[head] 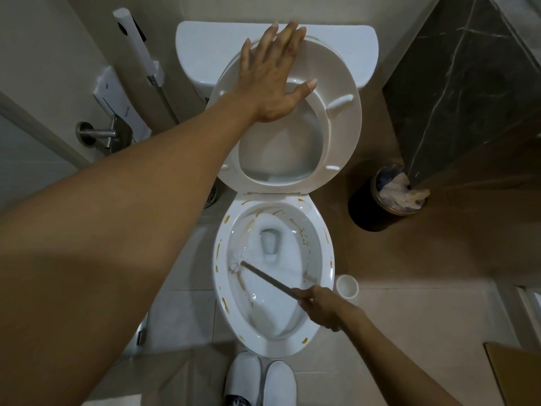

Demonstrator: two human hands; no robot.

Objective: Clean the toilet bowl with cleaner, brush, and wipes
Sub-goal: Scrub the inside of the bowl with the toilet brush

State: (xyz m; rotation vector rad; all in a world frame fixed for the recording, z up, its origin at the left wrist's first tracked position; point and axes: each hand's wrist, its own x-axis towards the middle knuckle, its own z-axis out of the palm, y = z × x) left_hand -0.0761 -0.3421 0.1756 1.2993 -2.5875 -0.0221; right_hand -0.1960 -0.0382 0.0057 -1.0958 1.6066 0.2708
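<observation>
The white toilet bowl [323,260] stands below me with brown-yellow streaks along its rim and inner wall. Its seat and lid [342,118] are raised against the tank [210,42]. My left hand [273,77] presses flat on the raised seat with straight fingers. My right hand [319,306] grips the handle of the toilet brush [269,278]. The brush's white head [235,260] lies against the bowl's left inner wall.
A dark bin [366,206] with crumpled paper stands to the right of the toilet. A small white brush holder [347,285] sits on the floor by the bowl. A bidet sprayer [136,45] and a paper holder [96,133] hang on the left wall. White slippers [260,379] at bottom.
</observation>
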